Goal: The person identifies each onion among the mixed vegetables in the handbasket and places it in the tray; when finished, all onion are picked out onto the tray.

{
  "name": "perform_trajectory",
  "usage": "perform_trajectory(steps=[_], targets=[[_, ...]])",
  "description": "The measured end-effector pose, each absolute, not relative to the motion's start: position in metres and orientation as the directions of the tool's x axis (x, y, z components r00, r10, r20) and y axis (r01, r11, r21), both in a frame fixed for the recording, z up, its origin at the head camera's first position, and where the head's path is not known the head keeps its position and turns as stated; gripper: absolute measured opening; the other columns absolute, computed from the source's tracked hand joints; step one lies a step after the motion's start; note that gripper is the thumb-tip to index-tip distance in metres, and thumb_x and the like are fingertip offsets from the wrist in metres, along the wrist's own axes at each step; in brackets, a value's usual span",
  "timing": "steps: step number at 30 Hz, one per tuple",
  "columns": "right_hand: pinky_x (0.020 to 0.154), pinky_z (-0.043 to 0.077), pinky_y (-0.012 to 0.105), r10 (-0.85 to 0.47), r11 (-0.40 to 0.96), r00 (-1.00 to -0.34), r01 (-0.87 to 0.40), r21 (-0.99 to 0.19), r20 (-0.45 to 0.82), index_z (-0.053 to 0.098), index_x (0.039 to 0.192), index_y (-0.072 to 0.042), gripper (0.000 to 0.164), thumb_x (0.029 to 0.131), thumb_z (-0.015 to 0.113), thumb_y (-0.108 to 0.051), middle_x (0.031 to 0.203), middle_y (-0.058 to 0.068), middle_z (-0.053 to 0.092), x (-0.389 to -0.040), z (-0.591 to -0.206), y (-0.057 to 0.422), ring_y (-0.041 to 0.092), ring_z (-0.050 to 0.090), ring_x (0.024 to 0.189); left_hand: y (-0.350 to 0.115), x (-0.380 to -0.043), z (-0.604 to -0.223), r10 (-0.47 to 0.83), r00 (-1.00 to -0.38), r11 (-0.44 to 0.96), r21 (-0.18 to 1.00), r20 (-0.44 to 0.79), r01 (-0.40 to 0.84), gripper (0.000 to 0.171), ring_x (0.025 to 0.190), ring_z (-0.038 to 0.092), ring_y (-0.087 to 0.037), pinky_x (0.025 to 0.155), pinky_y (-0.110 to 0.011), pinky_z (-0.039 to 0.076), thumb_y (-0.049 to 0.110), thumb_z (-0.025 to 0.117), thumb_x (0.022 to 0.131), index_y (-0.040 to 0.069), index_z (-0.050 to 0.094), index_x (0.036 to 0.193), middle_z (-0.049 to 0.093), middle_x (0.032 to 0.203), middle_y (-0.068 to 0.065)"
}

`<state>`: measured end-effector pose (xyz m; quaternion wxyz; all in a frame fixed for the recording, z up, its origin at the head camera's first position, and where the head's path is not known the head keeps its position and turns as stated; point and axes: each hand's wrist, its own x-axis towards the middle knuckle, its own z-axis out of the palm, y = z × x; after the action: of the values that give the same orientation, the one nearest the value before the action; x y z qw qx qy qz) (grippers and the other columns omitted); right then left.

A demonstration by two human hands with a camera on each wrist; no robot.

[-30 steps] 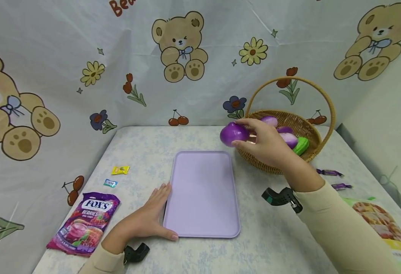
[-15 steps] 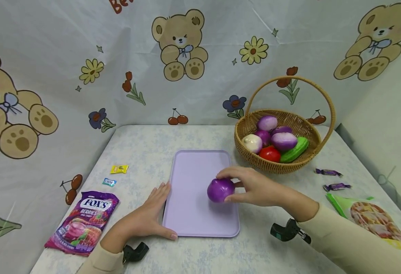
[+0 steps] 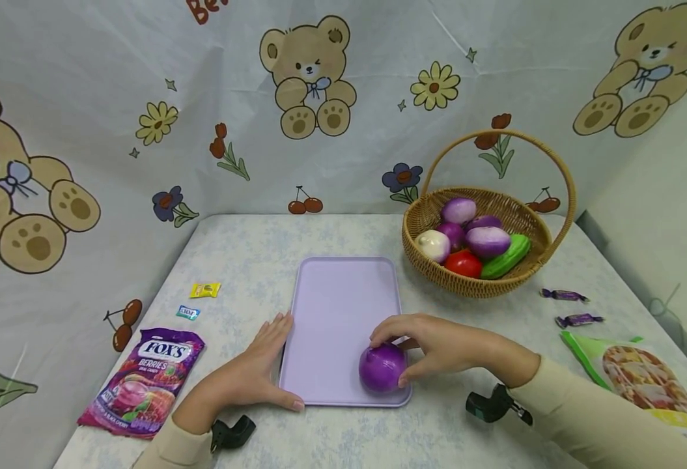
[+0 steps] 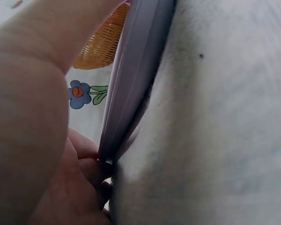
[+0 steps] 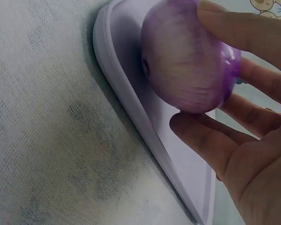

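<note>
A shiny purple onion (image 3: 383, 368) is over the near right corner of a lilac tray (image 3: 343, 306). My right hand (image 3: 443, 345) holds it from the right, with the thumb on the near side and the fingers over the top. In the right wrist view the onion (image 5: 187, 61) shows a paler, streaked underside close above the tray's raised rim (image 5: 131, 101). My left hand (image 3: 255, 368) lies along the tray's left side, fingers straight and thumb stretched toward the near left corner. The left wrist view shows those fingertips right at the tray's edge (image 4: 131, 79).
Behind the tray to the right stands a wicker basket (image 3: 466, 286) with several vegetables, among them a tomato (image 3: 463, 263) and a cucumber (image 3: 506, 257). Small candies and a purple candy bag (image 3: 146, 381) lie at left. Two wrapped candies and a green-edged bag (image 3: 636, 374) are at right.
My right hand has carried the onion from beside the basket to the tray, then nearer to me and lower, to its near right corner. The left hand has stayed in place.
</note>
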<state>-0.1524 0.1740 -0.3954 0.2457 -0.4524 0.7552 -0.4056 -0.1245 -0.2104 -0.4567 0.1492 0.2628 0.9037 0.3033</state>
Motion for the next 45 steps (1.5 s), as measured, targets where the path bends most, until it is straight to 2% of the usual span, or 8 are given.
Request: perform_trajectory(steps=[7, 12, 17, 24, 28, 35, 40, 45], targets=[[0.110, 0.047, 0.053, -0.886, 0.255, -0.463, -0.450, -0.856, -0.021, 0.058, 0.141, -0.013, 0.063, 0.086, 0.090, -0.013, 0.143, 0.007, 0.056, -0.155, -0.389, 0.179, 0.036, 0.054, 0.134, -0.211, -0.123, -0.457, 0.569, -0.817, 0.674, 0.622, -0.094, 0.398, 0.153, 0.158, -0.005, -0.033, 0.126, -0.054, -0.004, 0.073, 0.090, 0.064, -0.003, 0.005, 0.167, -0.001, 0.173, -0.019], [0.109, 0.048, 0.052, -0.877, 0.246, -0.480, -0.488, -0.838, 0.022, 0.057, 0.143, -0.014, 0.061, 0.091, 0.087, -0.024, 0.144, 0.004, 0.056, -0.161, -0.376, 0.180, 0.030, 0.055, 0.133, -0.212, -0.122, -0.457, 0.572, -0.816, 0.668, 0.622, -0.080, 0.408, 0.153, 0.158, -0.005, -0.034, 0.126, -0.054, -0.003, 0.072, 0.091, 0.064, -0.004, 0.006, 0.166, 0.000, 0.173, -0.021], [0.107, 0.049, 0.049, -0.854, 0.213, -0.510, -0.525, -0.824, 0.105, 0.056, 0.145, -0.007, 0.062, 0.093, 0.086, -0.022, 0.145, 0.007, 0.056, -0.174, -0.362, 0.186, 0.026, 0.056, 0.132, -0.212, -0.122, -0.455, 0.572, -0.816, 0.667, 0.626, -0.083, 0.404, 0.152, 0.158, -0.005, -0.033, 0.126, -0.054, -0.003, 0.071, 0.091, 0.065, -0.004, 0.007, 0.166, 0.000, 0.173, -0.020], [0.109, 0.048, 0.049, -0.748, 0.297, -0.647, -0.527, -0.796, 0.150, 0.056, 0.147, -0.006, 0.061, 0.094, 0.084, -0.015, 0.146, 0.007, 0.057, -0.201, -0.342, 0.203, 0.029, 0.056, 0.134, -0.212, -0.122, -0.456, 0.579, -0.812, 0.663, 0.622, -0.072, 0.417, 0.151, 0.158, -0.004, -0.034, 0.126, -0.054, -0.002, 0.071, 0.091, 0.066, -0.004, 0.007, 0.166, 0.000, 0.173, -0.021], [0.108, 0.047, 0.052, -0.644, 0.355, -0.742, -0.504, -0.787, 0.185, 0.054, 0.148, -0.001, 0.057, 0.097, 0.079, -0.012, 0.146, 0.015, 0.057, -0.220, -0.327, 0.219, 0.036, 0.055, 0.135, -0.212, -0.122, -0.458, 0.578, -0.813, 0.664, 0.621, -0.072, 0.417, 0.151, 0.158, -0.004, -0.034, 0.126, -0.054, -0.002, 0.071, 0.090, 0.066, -0.003, 0.007, 0.167, 0.000, 0.173, -0.020], [0.112, 0.043, 0.059, -0.369, 0.591, -0.919, -0.347, -0.728, 0.139, 0.049, 0.153, -0.005, 0.065, 0.100, 0.076, -0.031, 0.151, 0.016, 0.053, -0.247, -0.301, 0.259, 0.040, 0.050, 0.139, -0.211, -0.124, -0.458, 0.577, -0.812, 0.668, 0.618, -0.080, 0.414, 0.150, 0.158, -0.004, -0.034, 0.125, -0.055, -0.001, 0.073, 0.089, 0.066, -0.002, 0.006, 0.167, 0.000, 0.173, -0.019], [0.113, 0.034, 0.070, -0.260, 0.735, -0.964, -0.232, -0.637, 0.052, 0.040, 0.160, -0.006, 0.082, 0.098, 0.072, -0.051, 0.157, 0.023, 0.045, -0.264, -0.301, 0.290, 0.047, 0.040, 0.143, -0.212, -0.124, -0.457, 0.573, -0.815, 0.672, 0.617, -0.083, 0.410, 0.151, 0.158, -0.005, -0.034, 0.126, -0.054, -0.001, 0.073, 0.089, 0.066, -0.002, 0.006, 0.167, 0.000, 0.173, -0.020], [0.110, 0.032, 0.075, -0.209, 0.789, -0.977, -0.192, -0.584, 0.039, 0.039, 0.160, -0.006, 0.088, 0.097, 0.070, -0.059, 0.155, 0.026, 0.045, -0.268, -0.308, 0.308, 0.049, 0.038, 0.143, -0.213, -0.123, -0.456, 0.573, -0.815, 0.672, 0.620, -0.089, 0.405, 0.151, 0.158, -0.005, -0.033, 0.126, -0.054, -0.001, 0.072, 0.090, 0.066, -0.002, 0.006, 0.167, 0.000, 0.173, -0.020]])
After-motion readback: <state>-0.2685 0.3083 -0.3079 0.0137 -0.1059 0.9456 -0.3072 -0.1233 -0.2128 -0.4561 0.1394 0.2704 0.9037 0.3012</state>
